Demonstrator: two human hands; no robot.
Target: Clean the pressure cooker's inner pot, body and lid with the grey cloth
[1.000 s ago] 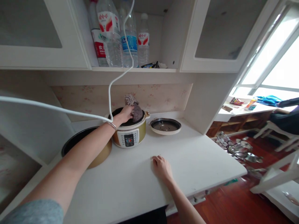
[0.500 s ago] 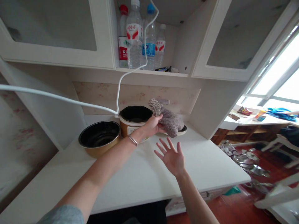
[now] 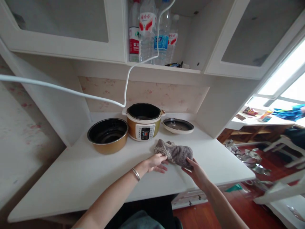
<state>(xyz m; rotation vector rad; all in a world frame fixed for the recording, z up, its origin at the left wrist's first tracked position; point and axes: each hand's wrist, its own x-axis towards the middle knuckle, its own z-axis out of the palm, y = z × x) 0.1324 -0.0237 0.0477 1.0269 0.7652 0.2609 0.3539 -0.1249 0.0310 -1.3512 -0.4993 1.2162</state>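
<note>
A grey-brown knitted glove (image 3: 181, 154) with a patterned cuff is stretched sideways just over the white counter (image 3: 140, 171). My left hand (image 3: 156, 161) pinches its cuff end between thumb and forefinger, with the other fingers loosely spread below. At the opposite end, my right hand (image 3: 194, 170) grips the fabric with thumb and fingers. Behind the glove stands a gold and white electric cooker (image 3: 156, 124) with its top uncovered and a control panel in front. A gold inner pot (image 3: 111, 147), black inside, sits to its left. To the right a round lid (image 3: 177, 130) lies upside down.
A white cable (image 3: 125, 92) hangs across the view in front of the cupboard. Several plastic bottles (image 3: 146, 44) stand on the open shelf above. Metal pots or lids (image 3: 249, 157) lie on the red floor at right, near a white stool (image 3: 283, 143).
The glove has come down and toward me from above the lid, which now shows fully. My right hand, open and apart before, has closed on the glove's far end. The view has tilted down.
</note>
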